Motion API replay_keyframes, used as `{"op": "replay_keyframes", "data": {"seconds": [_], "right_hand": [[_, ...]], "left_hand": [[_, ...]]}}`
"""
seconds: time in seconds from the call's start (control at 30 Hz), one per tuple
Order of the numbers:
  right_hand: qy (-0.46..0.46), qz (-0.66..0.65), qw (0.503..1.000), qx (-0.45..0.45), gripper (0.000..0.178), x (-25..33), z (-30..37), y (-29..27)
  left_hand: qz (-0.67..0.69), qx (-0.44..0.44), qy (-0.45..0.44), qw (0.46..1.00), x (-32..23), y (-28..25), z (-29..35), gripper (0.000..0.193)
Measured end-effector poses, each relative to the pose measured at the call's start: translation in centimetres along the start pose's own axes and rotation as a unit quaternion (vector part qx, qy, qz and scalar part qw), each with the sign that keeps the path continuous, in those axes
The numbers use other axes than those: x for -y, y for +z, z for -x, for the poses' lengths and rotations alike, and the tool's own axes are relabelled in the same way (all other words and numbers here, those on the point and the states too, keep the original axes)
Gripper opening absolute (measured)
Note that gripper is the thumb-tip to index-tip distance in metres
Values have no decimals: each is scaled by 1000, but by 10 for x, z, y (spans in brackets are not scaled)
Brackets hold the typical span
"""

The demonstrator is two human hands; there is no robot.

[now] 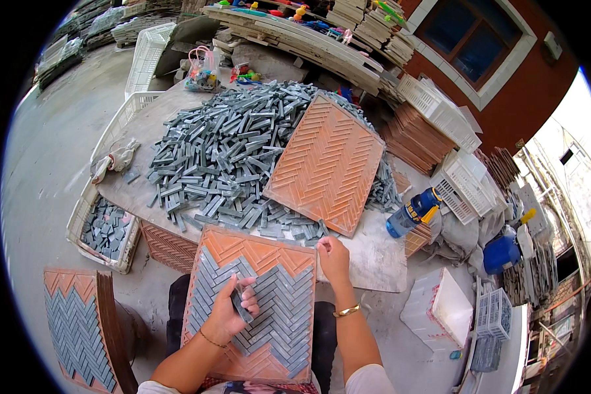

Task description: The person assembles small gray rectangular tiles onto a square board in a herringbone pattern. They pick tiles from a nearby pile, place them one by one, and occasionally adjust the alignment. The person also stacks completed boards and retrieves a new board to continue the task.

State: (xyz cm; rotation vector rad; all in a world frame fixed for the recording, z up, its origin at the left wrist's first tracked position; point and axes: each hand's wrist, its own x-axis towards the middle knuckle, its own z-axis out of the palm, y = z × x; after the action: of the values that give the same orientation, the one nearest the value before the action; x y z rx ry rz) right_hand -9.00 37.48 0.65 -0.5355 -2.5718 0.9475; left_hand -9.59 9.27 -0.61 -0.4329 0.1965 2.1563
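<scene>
On my lap rests an orange herringbone mould tray (262, 366), its middle filled with grey stone strips (279, 299) in a zigzag; bare grooves show along its top and bottom. My left hand (233, 312) is over the tray's middle, its fingers curled around at least one grey stone strip (243, 310). Near the tray's upper right corner, my right hand (333, 257) has its fingers pinched together. A short grey stone strip (323, 228) shows at those fingertips, close to the heap's near edge. Beyond it lies a large heap of loose grey strips (223, 144).
An empty orange mould tray (328, 164) leans on the heap. A blue bottle (414, 211) stands on the table (381, 262) at right. Filled trays (79, 328) are stacked at lower left, near a white crate of tile pieces (121, 262). A white foam box (437, 305) is at right.
</scene>
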Motion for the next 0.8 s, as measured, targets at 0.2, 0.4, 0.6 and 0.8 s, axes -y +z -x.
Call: {"op": "replay_keyframes", "data": {"seconds": [0.2,0.4,0.6,0.8], "right_hand": [[28,171,985,1,46,-39,-10,-11],[80,188,978,39,43,-38,-13,-7],[33,204,977,53,35,-40,-16,-9],[-67,107,992,24,21,-61,-9,-15]], "left_hand": [[-24,-57,-17,998,6,6,12,43],[-52,-67,-8,996,11,5,14,34],[-36,-28,-32,998,12,-2,16,32],[-46,-20,-35,998,17,-3,16,28]]}}
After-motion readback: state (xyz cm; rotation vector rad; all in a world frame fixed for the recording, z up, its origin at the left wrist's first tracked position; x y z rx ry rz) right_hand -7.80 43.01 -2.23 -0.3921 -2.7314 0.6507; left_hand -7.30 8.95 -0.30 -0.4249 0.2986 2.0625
